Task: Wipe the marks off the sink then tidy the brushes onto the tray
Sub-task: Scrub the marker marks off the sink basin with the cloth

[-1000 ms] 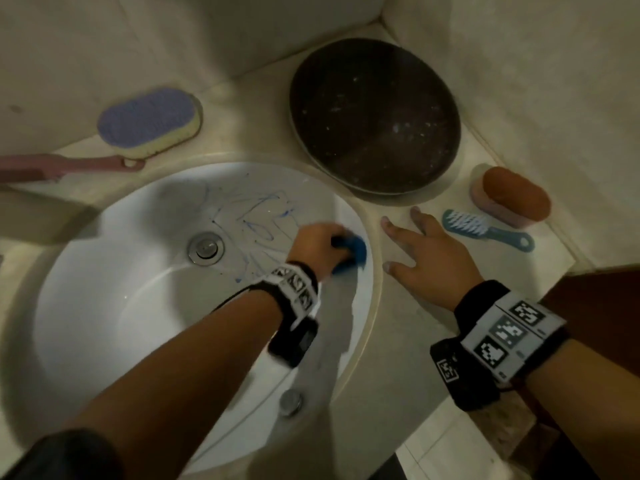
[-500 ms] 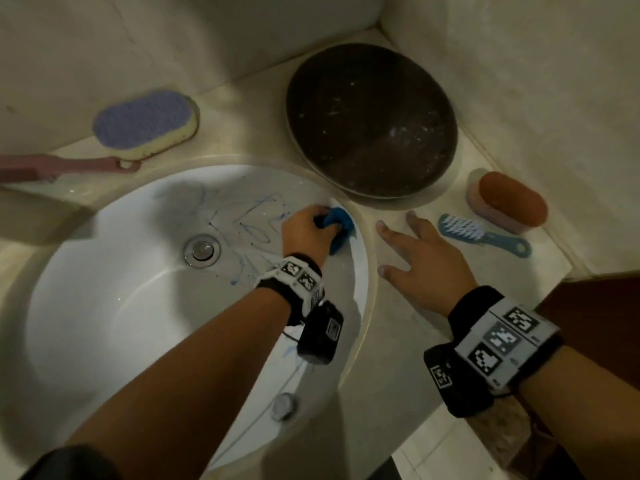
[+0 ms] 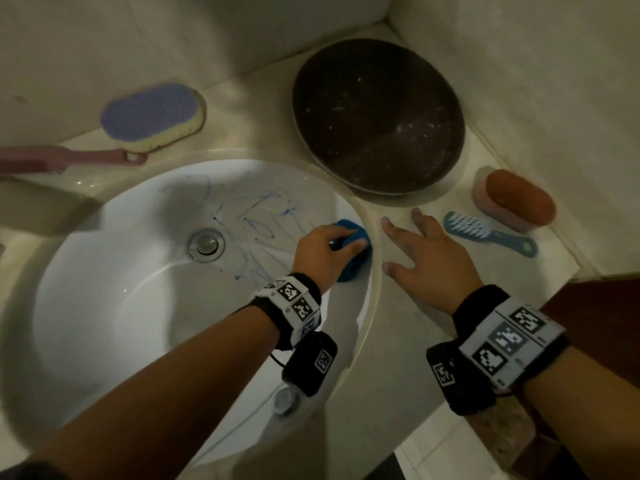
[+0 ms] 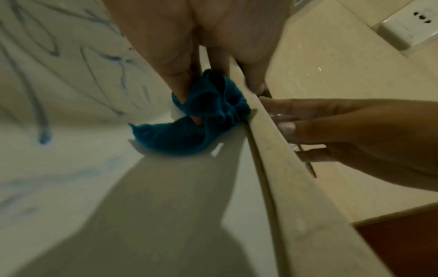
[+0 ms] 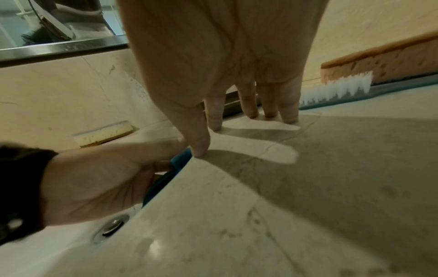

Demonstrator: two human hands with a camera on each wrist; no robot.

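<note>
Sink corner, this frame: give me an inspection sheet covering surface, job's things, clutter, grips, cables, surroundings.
Surface: beige stone counter around a white sink; blue marks remain on the basin's far wall.
Job's things: blue cloth against the basin wall near the rim; dark round tray holds no brushes; blue brush and orange sponge brush lie right of the sink, purple sponge brush and pink brush behind it.
Clutter: nothing seen.
Grips: left hand grips the cloth; right hand rests on the counter, fingers spread.
Cables: nothing seen.
Surroundings: tiled walls, wall socket, mirror edge.
</note>
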